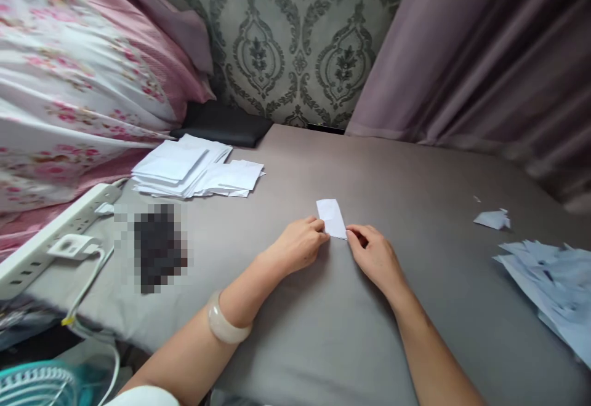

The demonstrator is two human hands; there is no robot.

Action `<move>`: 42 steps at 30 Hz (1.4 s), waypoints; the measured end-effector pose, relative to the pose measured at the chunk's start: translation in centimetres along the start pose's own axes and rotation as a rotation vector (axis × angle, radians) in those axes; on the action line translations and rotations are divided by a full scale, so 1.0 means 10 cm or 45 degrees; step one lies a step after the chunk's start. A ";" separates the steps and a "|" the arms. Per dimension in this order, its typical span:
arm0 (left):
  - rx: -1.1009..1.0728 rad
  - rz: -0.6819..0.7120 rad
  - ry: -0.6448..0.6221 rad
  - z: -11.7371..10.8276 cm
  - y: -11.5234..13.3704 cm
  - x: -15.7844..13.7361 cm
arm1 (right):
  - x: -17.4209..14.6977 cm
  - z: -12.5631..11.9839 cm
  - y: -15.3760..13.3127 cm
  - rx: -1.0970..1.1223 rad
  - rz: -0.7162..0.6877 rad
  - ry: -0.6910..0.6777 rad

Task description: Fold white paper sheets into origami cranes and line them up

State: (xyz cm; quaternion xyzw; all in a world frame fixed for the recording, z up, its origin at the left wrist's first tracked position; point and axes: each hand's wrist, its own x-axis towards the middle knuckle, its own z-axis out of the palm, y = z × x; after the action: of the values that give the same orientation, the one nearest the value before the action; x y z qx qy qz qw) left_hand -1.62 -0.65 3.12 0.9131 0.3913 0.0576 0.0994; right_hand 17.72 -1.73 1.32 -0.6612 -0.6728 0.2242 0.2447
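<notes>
A small folded sheet of white paper lies on the grey-covered surface in front of me. My left hand has its fingers bent and closed at the paper's lower left corner. At the lower right corner, my right hand pinches the edge between thumb and forefinger. A pale bangle circles my left wrist.
Stacked white paper sits at the back left, before a black flat case. Cut paper pieces are heaped at the right, beside a small scrap. A white power strip and a blurred-out dark object lie left.
</notes>
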 end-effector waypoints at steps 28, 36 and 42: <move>0.218 -0.014 0.566 0.12 -0.06 -0.04 | 0.04 0.08 -0.02 -0.424 -0.744 0.304; 0.180 0.063 0.395 0.19 -0.04 -0.01 | -0.13 0.00 -0.02 -0.543 -0.553 0.105; 0.082 0.019 0.333 0.13 0.00 -0.01 | -0.15 -0.06 -0.06 -0.397 -0.384 -0.009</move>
State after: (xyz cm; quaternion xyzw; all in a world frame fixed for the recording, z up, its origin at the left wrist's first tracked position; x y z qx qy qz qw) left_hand -1.49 -0.93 1.86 0.9033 0.3958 0.1643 0.0178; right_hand 17.68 -3.29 2.12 -0.5822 -0.7914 0.0805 0.1680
